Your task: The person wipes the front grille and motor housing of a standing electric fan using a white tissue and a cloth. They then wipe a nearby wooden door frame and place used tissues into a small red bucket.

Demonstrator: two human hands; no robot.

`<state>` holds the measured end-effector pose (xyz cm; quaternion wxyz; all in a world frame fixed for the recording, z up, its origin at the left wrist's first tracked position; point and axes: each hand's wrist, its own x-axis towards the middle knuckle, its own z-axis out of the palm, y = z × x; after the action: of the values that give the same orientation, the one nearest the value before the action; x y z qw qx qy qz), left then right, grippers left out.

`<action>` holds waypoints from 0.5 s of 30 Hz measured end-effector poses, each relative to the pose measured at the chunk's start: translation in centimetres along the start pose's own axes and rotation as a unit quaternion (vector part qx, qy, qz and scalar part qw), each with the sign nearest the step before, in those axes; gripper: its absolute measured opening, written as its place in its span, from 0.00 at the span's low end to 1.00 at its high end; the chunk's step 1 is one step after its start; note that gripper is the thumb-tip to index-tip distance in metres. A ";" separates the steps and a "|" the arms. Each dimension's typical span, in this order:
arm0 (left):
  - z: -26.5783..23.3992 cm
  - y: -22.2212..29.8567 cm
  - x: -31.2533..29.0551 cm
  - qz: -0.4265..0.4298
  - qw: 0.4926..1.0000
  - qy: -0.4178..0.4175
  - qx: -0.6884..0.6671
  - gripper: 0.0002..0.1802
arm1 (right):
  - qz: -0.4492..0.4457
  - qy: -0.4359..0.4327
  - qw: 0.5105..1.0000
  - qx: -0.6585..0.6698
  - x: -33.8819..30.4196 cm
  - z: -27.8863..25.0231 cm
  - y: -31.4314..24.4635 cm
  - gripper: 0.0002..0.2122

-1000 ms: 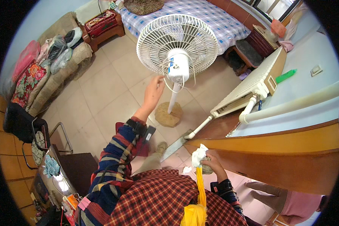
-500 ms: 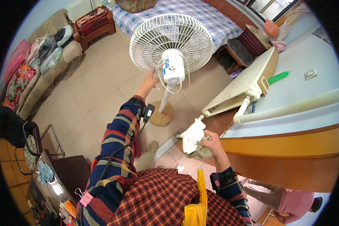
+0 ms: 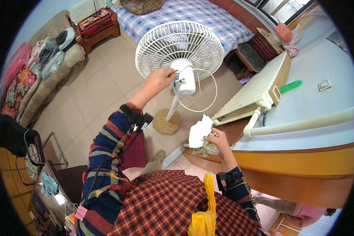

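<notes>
A white standing fan (image 3: 183, 87) is in front of me, its round wire cage (image 3: 153, 51) turned away and its motor housing facing me. My left hand (image 3: 160, 82) is closed at the housing's upper left side, fingertips pinching the thin white cord (image 3: 215, 94), which loops out to the right. Lower right, my right hand (image 3: 219, 142) grips a crumpled white paper or cloth (image 3: 200, 131) together with a greyish-green rag (image 3: 207, 149). The fan's pole runs down to a round base with a tan cover (image 3: 167, 122).
A white radiator (image 3: 259, 84) and thick pipe (image 3: 303, 125) line the right wall. Behind the fan is a bed (image 3: 220, 27) with a checked cover. A sofa (image 3: 67, 67) piled with bags stands left; a person in pink (image 3: 303, 212) is at lower right.
My left hand has risen and shifted right from below the cage to the motor housing. The cord's loop has swung wider to the right. My right hand still holds the white piece and rag.
</notes>
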<state>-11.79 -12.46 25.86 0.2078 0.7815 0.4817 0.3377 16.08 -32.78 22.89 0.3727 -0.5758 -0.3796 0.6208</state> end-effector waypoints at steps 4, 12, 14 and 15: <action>-0.3 2.9 3.9 0.080 0.987 0.008 0.138 0.14 | 0.009 0.022 1.000 -0.010 0.9 -0.5 0.9 0.09; 1.2 0.7 4.5 0.114 0.960 -0.001 0.256 0.13 | -0.054 0.071 0.988 -0.126 2.2 -0.1 0.8 0.11; 1.3 0.4 4.0 0.124 0.960 0.002 0.253 0.13 | -0.069 0.083 0.978 -0.179 2.8 0.5 0.1 0.13; 1.3 0.4 3.8 0.128 0.960 0.004 0.248 0.13 | -0.095 0.089 0.970 -0.206 3.3 0.9 -0.3 0.14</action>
<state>-9.42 -9.22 26.49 -0.0398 0.8624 0.4470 0.2343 14.98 -29.70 21.77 0.3356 -0.6548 -0.5176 0.4368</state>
